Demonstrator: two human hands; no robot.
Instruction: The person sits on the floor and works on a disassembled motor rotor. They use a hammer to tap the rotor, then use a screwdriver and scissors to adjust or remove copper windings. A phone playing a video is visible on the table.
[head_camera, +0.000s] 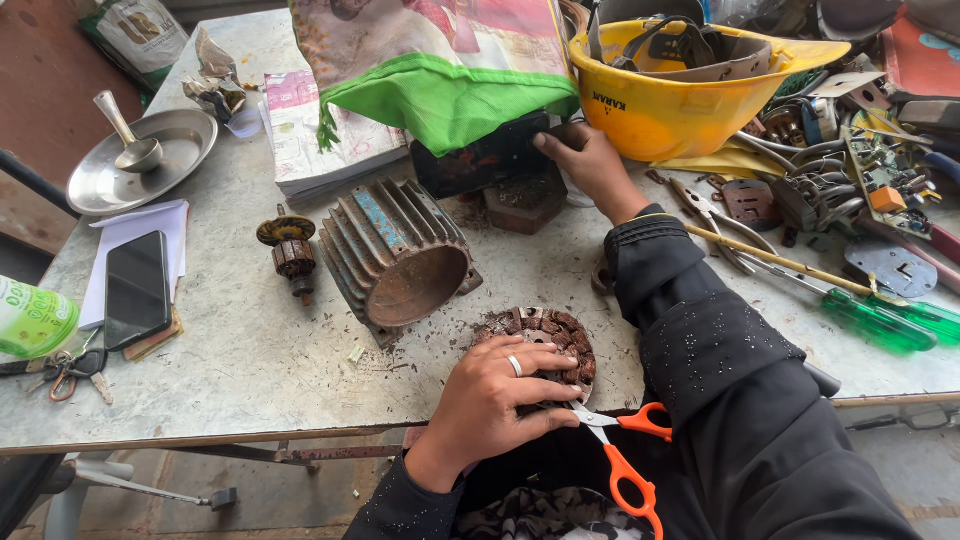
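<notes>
Left hand (495, 400) presses flat on the stator coil (540, 345) just before the ribbed motor housing (395, 255) | right hand (590, 160) grips a dark block (480, 160) behind it | scissors (625, 455) at table edge (200, 435) could slip off

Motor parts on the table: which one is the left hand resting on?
The left hand rests on the round wound stator core at the table edge, not the ribbed housing lying sideways or the small rotor.

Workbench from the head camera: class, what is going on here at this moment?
A person sits at a cluttered metal table. The left hand presses on a round wound motor core at the table's edge, beside orange-handled scissors. The right hand reaches to a dark box under a green bag. A ribbed motor housing lies between.
</notes>
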